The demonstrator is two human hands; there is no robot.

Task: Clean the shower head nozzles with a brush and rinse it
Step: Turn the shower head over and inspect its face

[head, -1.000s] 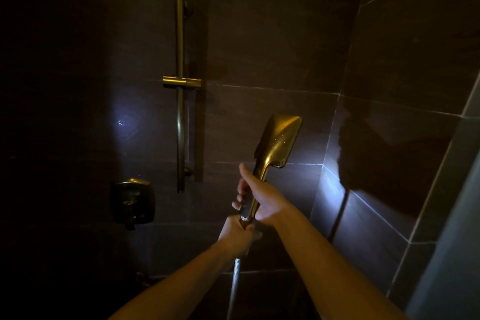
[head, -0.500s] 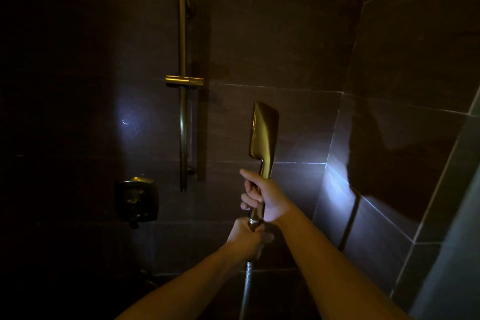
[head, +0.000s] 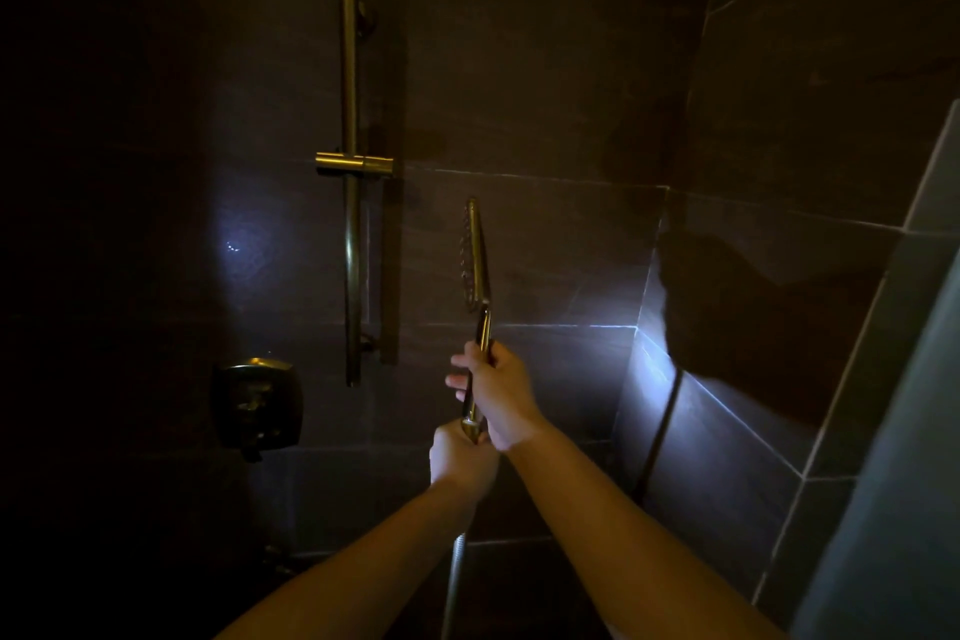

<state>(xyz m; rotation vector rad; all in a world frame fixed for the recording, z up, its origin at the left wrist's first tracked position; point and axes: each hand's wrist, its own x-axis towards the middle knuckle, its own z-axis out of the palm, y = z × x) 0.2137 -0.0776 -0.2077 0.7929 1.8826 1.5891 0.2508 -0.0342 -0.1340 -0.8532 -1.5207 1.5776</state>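
Note:
I hold a gold hand shower head (head: 477, 255) upright in a dark tiled shower. It is turned edge-on, with its nozzle face toward the left. My right hand (head: 496, 392) grips the upper part of the handle. My left hand (head: 460, 457) is closed around the handle's base, where the metal hose (head: 456, 582) hangs down. No brush is in view.
A gold slide bar (head: 351, 224) with an empty holder bracket (head: 356, 165) is fixed to the back wall on the left. Lower left sits the dark valve control (head: 257, 405). The tiled side wall (head: 779, 276) closes in at right, lit by a bright patch.
The shower head has rotated from showing its broad back to edge-on, and has shifted a little left. Both hands kept their grip on the handle.

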